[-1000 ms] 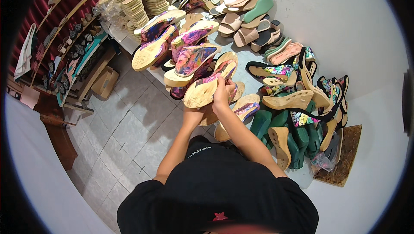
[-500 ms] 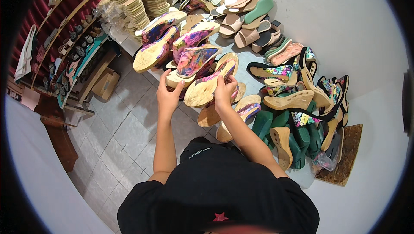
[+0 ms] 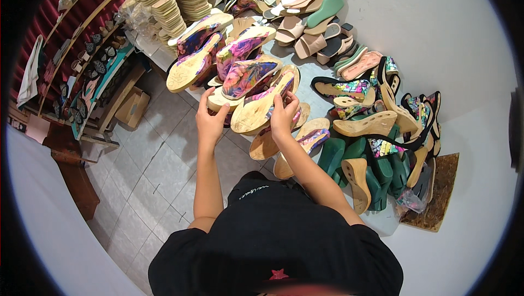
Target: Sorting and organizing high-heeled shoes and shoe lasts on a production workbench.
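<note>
Sandal (image 3: 254,113): centre of the frame, at the table edge, pale face toward us; we judge that a slip here could drop it to the floor.
Right hand (image 3: 283,117): pinches the sandal's right side, thumb on top; a one-sided hold could let the toe swing down.
Left hand (image 3: 211,121): thumb and fingers spread around the near end of the wedge (image 3: 243,80); we cannot tell whether it grips. Uneven lifting could knock wedge and sandal together.
Lower sandals (image 3: 284,165): just below the right hand, jutting past the edge; a brush of the forearm could tip them.
Green forms (image 3: 330,157): right of centre, crowded beside the right forearm; an elbow swing could topple them.
Insoles (image 3: 188,1): tall stacks, upper left of the frame; a jolted table (image 3: 303,72) could make them lean.
</note>
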{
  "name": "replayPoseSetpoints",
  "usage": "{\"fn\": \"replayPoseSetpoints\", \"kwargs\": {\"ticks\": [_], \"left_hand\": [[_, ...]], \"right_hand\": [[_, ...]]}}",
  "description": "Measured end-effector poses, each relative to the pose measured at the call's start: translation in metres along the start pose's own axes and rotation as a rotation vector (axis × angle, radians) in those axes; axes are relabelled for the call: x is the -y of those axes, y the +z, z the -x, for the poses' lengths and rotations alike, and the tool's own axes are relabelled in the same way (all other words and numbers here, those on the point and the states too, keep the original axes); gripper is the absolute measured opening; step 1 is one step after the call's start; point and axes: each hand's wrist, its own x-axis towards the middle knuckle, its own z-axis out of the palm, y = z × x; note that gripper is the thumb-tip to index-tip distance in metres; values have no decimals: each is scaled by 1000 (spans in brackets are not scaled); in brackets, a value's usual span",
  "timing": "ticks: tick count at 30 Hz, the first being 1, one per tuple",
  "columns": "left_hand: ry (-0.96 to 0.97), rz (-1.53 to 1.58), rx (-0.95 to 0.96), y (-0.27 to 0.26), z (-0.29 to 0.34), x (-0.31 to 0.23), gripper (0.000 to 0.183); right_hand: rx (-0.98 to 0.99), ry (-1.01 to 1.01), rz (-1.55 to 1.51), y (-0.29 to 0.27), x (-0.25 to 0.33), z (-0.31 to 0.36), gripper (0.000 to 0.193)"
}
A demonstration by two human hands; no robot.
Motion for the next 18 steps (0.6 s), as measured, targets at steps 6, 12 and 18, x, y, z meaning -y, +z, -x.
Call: {"fn": "replayPoseSetpoints", "kwargs": {"ticks": [6, 12, 18], "left_hand": [[96, 25, 6, 3, -4, 11, 53], [127, 27, -65, 7, -4, 14, 53], [82, -14, -80, 8, -5, 12, 44]], "right_hand": [[-5, -58, -95, -4, -23, -4, 38], [-13, -7, -212, -11, -2, 9, 34], [64, 27, -231, -17, 4, 9, 40]]}}
